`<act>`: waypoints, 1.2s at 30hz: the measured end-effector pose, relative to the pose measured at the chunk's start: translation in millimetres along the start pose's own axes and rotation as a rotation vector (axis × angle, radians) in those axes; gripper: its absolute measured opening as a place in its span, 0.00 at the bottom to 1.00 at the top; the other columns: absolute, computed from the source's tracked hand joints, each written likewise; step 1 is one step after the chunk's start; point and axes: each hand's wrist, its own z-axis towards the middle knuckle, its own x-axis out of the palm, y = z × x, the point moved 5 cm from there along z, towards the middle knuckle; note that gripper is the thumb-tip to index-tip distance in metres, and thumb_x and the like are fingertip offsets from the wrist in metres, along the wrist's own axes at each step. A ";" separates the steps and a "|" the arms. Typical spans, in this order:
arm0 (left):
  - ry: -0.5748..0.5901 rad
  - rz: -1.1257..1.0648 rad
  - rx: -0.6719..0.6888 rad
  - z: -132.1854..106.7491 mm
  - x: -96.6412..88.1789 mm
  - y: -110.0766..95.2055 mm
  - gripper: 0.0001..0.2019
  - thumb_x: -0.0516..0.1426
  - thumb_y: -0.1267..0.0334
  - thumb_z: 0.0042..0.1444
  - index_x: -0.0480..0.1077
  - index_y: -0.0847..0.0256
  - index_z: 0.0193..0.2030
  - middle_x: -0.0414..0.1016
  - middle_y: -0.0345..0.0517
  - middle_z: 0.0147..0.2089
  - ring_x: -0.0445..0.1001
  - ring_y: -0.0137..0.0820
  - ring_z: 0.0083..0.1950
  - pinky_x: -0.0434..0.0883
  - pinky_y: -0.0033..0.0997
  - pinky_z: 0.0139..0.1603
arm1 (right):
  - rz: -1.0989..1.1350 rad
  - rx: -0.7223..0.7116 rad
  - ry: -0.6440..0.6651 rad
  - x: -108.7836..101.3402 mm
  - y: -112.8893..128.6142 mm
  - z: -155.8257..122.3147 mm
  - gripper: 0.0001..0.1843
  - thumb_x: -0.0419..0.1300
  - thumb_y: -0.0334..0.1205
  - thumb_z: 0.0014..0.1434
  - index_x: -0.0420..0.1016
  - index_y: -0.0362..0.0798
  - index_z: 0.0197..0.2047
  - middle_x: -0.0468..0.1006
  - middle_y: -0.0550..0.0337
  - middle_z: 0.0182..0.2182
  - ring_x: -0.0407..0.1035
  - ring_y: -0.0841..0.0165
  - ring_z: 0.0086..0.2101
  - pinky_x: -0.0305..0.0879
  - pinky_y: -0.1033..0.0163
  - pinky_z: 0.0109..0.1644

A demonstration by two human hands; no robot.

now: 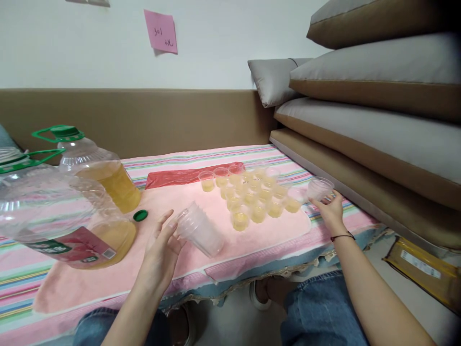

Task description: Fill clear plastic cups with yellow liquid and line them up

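My left hand rests on the pink cloth, fingers apart, touching the rim end of a stack of clear plastic cups that lies on its side. My right hand holds one empty clear cup at the right edge of the cloth. Between the hands stand several small clear cups filled with yellow liquid. A green bottle cap lies loose on the cloth left of my left hand.
Two large clear jugs of yellow liquid stand at the left: a near one without cap and a far one with green cap. A red plastic bag lies behind the cups. Stacked cushions fill the right side.
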 end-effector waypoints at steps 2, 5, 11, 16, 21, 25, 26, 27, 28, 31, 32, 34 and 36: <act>0.010 0.002 -0.006 -2.2 1.2 2.0 0.28 0.70 0.57 0.39 0.69 0.57 0.48 0.79 0.47 0.47 0.77 0.33 0.44 0.73 0.27 0.37 | -0.035 -0.007 -0.052 -14.6 16.8 -2.6 0.60 0.72 0.63 0.31 0.56 0.40 0.61 0.63 0.33 0.57 0.63 0.44 0.54 0.60 0.41 0.58; 0.035 0.006 -0.040 -5.8 4.7 9.0 0.30 0.70 0.56 0.40 0.67 0.57 0.50 0.78 0.48 0.50 0.76 0.33 0.45 0.73 0.29 0.41 | -0.066 -0.139 -0.115 -29.4 72.7 -26.5 0.55 0.73 0.58 0.34 0.60 0.42 0.60 0.57 0.35 0.62 0.48 0.44 0.63 0.40 0.42 0.69; 0.131 0.039 -0.087 -16.0 16.1 26.5 0.31 0.69 0.56 0.44 0.63 0.56 0.54 0.74 0.52 0.56 0.74 0.34 0.49 0.72 0.31 0.44 | 0.444 -0.631 0.540 10.5 220.3 -164.3 0.12 0.59 0.38 0.66 0.71 0.52 0.52 0.74 0.56 0.45 0.72 0.64 0.44 0.72 0.56 0.49; 0.190 0.057 -0.101 -23.3 19.2 31.8 0.32 0.68 0.54 0.44 0.61 0.55 0.55 0.72 0.53 0.58 0.74 0.37 0.52 0.72 0.33 0.45 | 0.449 -0.276 1.061 54.4 232.9 -242.4 0.45 0.71 0.50 0.54 0.53 0.53 0.67 0.57 0.48 0.64 0.60 0.56 0.59 0.66 0.51 0.59; 0.179 0.093 -0.087 -25.3 18.2 30.7 0.33 0.68 0.53 0.43 0.61 0.54 0.54 0.72 0.53 0.59 0.74 0.38 0.52 0.71 0.34 0.43 | 0.588 0.033 1.279 66.7 221.2 -257.1 0.53 0.72 0.49 0.53 0.43 0.52 0.69 0.69 0.48 0.53 0.70 0.60 0.47 0.69 0.55 0.51; 0.159 0.115 -0.073 -25.1 17.6 28.3 0.32 0.68 0.54 0.43 0.62 0.54 0.54 0.73 0.53 0.59 0.73 0.39 0.55 0.69 0.35 0.47 | 0.571 0.001 1.320 64.6 223.1 -254.2 0.53 0.72 0.46 0.54 0.41 0.56 0.71 0.69 0.52 0.52 0.71 0.62 0.46 0.69 0.57 0.49; 0.152 0.106 -0.063 -24.3 17.1 26.3 0.32 0.68 0.54 0.43 0.62 0.54 0.54 0.72 0.53 0.59 0.73 0.39 0.56 0.68 0.35 0.48 | 0.557 -0.015 1.334 63.7 223.6 -253.8 0.52 0.71 0.45 0.54 0.42 0.56 0.71 0.69 0.52 0.52 0.71 0.62 0.46 0.69 0.58 0.48; 0.145 0.086 -0.048 -23.1 16.3 23.5 0.32 0.68 0.54 0.43 0.62 0.54 0.54 0.72 0.54 0.60 0.72 0.40 0.57 0.68 0.36 0.50 | 0.540 -0.035 1.349 62.6 223.8 -253.7 0.50 0.71 0.44 0.54 0.44 0.56 0.71 0.69 0.52 0.51 0.71 0.62 0.46 0.69 0.58 0.48; 0.139 0.056 -0.029 -21.3 15.0 19.5 0.32 0.68 0.54 0.43 0.62 0.55 0.53 0.71 0.54 0.60 0.72 0.40 0.58 0.68 0.37 0.51 | 0.518 -0.059 1.360 61.4 223.7 -253.5 0.48 0.70 0.44 0.55 0.46 0.56 0.70 0.70 0.53 0.51 0.71 0.62 0.45 0.70 0.58 0.48; 0.094 -0.048 0.062 -13.3 6.7 1.8 0.29 0.68 0.54 0.43 0.63 0.55 0.52 0.70 0.54 0.62 0.72 0.39 0.57 0.68 0.39 0.55 | 0.447 -0.107 1.357 57.0 219.9 -249.6 0.47 0.70 0.43 0.54 0.49 0.56 0.70 0.69 0.53 0.51 0.70 0.62 0.46 0.69 0.58 0.49; 0.065 -0.067 0.099 -10.3 2.4 -4.7 0.28 0.68 0.55 0.43 0.64 0.55 0.51 0.70 0.53 0.62 0.73 0.38 0.57 0.68 0.39 0.55 | 0.431 -0.112 1.331 55.2 217.6 -245.2 0.48 0.71 0.43 0.53 0.49 0.55 0.70 0.69 0.52 0.51 0.69 0.62 0.47 0.69 0.58 0.50; -0.002 -0.058 0.162 -4.9 -6.6 -14.9 0.27 0.69 0.57 0.43 0.64 0.54 0.49 0.70 0.52 0.62 0.74 0.36 0.55 0.68 0.38 0.55 | 0.438 -0.114 1.219 49.8 212.3 -228.3 0.50 0.72 0.44 0.51 0.49 0.54 0.70 0.68 0.51 0.51 0.69 0.62 0.48 0.69 0.59 0.49; -0.044 0.014 0.195 -1.7 -12.4 -18.8 0.29 0.69 0.60 0.42 0.63 0.54 0.50 0.69 0.51 0.62 0.74 0.34 0.53 0.67 0.38 0.57 | 0.492 -0.137 1.026 40.7 207.1 -198.9 0.52 0.72 0.45 0.50 0.46 0.53 0.70 0.68 0.50 0.50 0.70 0.63 0.46 0.71 0.61 0.45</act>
